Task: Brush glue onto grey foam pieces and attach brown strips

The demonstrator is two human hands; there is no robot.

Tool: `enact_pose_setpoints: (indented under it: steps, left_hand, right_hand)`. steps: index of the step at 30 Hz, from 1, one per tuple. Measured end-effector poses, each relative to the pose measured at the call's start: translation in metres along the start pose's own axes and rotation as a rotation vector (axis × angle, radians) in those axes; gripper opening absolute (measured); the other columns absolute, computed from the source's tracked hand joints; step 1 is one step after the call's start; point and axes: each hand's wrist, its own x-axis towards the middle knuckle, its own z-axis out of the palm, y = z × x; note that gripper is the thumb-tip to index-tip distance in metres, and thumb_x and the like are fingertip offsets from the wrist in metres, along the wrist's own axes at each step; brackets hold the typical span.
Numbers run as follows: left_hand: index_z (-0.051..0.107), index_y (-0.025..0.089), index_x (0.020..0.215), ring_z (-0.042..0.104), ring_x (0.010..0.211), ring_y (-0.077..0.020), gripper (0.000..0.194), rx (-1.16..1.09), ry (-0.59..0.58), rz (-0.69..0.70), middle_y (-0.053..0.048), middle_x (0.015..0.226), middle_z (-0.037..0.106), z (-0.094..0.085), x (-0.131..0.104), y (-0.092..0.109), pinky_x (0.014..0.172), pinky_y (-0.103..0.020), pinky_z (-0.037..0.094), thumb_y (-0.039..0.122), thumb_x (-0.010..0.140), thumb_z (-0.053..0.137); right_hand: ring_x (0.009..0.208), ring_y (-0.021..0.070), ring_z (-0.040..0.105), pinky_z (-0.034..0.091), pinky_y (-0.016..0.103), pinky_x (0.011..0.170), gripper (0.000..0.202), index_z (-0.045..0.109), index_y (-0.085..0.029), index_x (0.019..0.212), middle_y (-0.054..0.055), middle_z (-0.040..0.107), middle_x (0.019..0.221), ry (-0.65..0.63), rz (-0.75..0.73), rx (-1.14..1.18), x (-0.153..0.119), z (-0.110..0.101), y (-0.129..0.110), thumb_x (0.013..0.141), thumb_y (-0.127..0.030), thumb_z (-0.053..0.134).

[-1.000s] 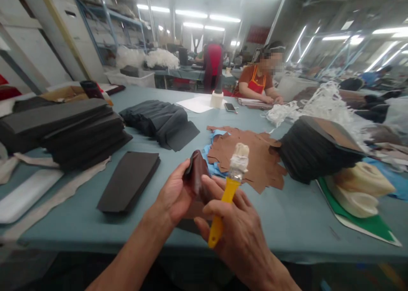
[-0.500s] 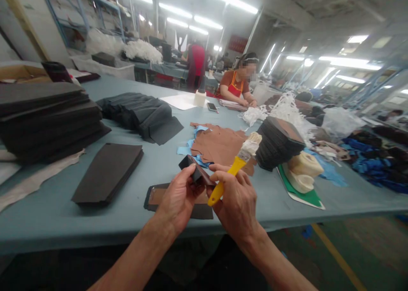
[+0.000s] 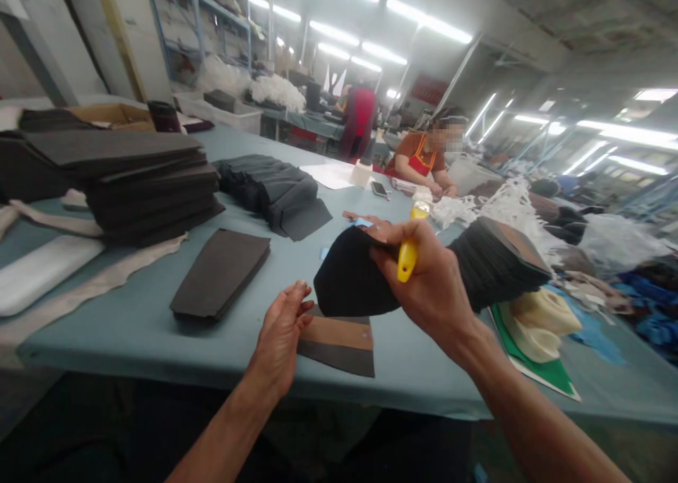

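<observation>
My right hand (image 3: 431,285) is raised above the blue-grey table (image 3: 132,320). It grips a yellow-handled brush (image 3: 409,253) and pinches a dark, rounded piece of material (image 3: 352,282) by its upper edge. The brush's white bristles point away from me. My left hand (image 3: 280,335) hovers lower, fingers loosely apart and holding nothing, just left of a flat dark-and-brown piece (image 3: 339,343) lying near the table's front edge.
Stacks of dark foam sheets (image 3: 143,183) rise at the left, with a flat dark stack (image 3: 222,272) and fanned dark fabric (image 3: 275,190) beyond. A fanned pile of dark pieces (image 3: 498,264) lies at the right. A person in an orange apron (image 3: 424,158) works across the table.
My left hand has let go of the dark piece and dropped toward the table. My right hand has lifted the piece, opened out, together with the brush. The view swung left.
</observation>
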Motion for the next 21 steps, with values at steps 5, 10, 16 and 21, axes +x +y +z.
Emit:
enact_pose_setpoints:
  steps: [5,10,16,21]
  left_hand:
    - [0.072,0.023,0.115,0.071,0.116,-0.0319,0.072,-0.002,-0.109,-0.068,-0.017,0.132,0.072,-0.004,-0.001,-0.001,0.087,-0.041,0.061,0.079,0.071,0.082]
    - [0.068,0.027,0.112,0.073,0.09,-0.0199,0.048,0.013,-0.149,-0.014,-0.006,0.116,0.076,0.008,-0.003,0.018,0.069,-0.03,0.063,0.061,0.08,0.08]
    - [0.064,0.02,0.085,0.056,0.057,-0.0115,0.036,0.273,-0.147,0.132,0.003,0.074,0.064,-0.002,-0.005,0.045,0.042,-0.019,0.047,0.04,0.068,0.088]
    - [0.064,0.02,0.076,0.05,0.049,-0.0126,0.032,0.572,-0.214,0.209,0.003,0.061,0.057,-0.013,0.003,0.059,0.038,-0.021,0.042,0.041,0.066,0.087]
  right_hand:
    - [0.055,0.0098,0.047,0.037,0.022,0.048,0.02,0.058,-0.023,0.095,-0.006,0.053,0.073,0.049,0.075,0.194,0.028,-0.004,-0.017,0.083,-0.022,0.074]
    - [0.055,0.007,0.047,0.037,0.018,0.045,0.022,0.056,-0.023,0.094,-0.006,0.05,0.075,0.024,0.134,0.305,0.032,-0.004,-0.02,0.083,-0.019,0.075]
    - [0.055,0.0093,0.049,0.04,0.02,0.047,0.02,0.054,-0.025,0.095,-0.008,0.051,0.071,0.071,0.309,0.364,-0.001,0.004,-0.005,0.085,-0.022,0.071]
    - [0.06,0.0116,0.047,0.041,0.025,0.054,0.016,0.055,-0.024,0.095,-0.005,0.053,0.075,0.101,0.38,0.264,-0.05,0.013,0.007,0.086,-0.023,0.068]
